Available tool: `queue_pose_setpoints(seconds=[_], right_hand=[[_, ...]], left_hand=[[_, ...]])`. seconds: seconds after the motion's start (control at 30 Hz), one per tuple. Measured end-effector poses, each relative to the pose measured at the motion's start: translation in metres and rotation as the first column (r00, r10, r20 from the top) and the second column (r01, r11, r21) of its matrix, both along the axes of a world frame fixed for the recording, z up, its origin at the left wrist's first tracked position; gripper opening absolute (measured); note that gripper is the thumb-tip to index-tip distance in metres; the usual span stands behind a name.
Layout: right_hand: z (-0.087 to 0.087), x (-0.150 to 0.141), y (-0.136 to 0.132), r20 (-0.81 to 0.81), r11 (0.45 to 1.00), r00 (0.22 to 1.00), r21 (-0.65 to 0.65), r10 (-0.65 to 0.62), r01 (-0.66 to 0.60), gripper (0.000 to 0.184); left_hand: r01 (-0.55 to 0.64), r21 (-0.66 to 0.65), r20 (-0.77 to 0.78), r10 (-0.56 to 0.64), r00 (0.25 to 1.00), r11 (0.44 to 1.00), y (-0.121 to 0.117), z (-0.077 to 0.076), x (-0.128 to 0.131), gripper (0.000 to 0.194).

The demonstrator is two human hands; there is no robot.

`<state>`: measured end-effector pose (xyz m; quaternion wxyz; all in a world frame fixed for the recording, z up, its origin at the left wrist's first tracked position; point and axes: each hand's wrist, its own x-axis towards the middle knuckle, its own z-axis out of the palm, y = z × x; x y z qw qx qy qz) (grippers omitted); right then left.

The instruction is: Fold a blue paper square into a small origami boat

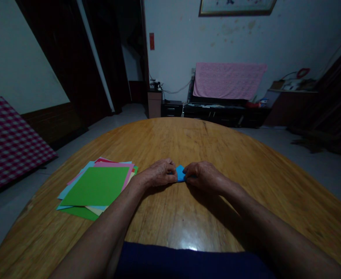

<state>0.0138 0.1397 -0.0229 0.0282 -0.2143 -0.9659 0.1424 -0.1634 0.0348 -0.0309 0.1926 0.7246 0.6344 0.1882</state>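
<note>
A small piece of folded blue paper (180, 174) lies on the wooden table, its top coming to a point. My left hand (161, 172) grips its left edge with the fingers curled in. From the other side, my right hand (204, 176) pinches the right edge between thumb and fingers. Both hands rest low, close to the tabletop, and they cover the sides of the paper. Its lower edge shows more than one layer.
The round wooden table (170, 139) fills the foreground. Left of my left forearm lies a loose stack of coloured paper sheets (97, 186), green on top. Beyond stand a low black cabinet (225, 112) and a pink cloth (228, 80). A checkered cloth (10, 143) hangs at far left.
</note>
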Motion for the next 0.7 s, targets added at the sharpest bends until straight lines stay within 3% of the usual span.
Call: queue_pose_setpoints(seconds=[0.37,0.53,0.7], right_hand=[[0.003,0.002,0.001,-0.010,0.999,0.999,-0.034,0.037,-0.038,0.023],[0.004,0.002,-0.005,-0.066,0.994,0.992,0.012,0.105,-0.105,0.021],[0.004,-0.003,-0.016,-0.025,0.998,0.999,0.054,0.045,-0.044,0.020]], left_hand=[[-0.024,0.067,-0.034,0.027,0.999,0.997,0.000,-0.003,0.003,0.014],[-0.029,0.056,-0.061,0.032,0.998,0.998,0.001,-0.005,0.003,0.013],[-0.023,0.061,-0.080,0.028,0.996,0.998,0.001,-0.003,0.005,0.015]])
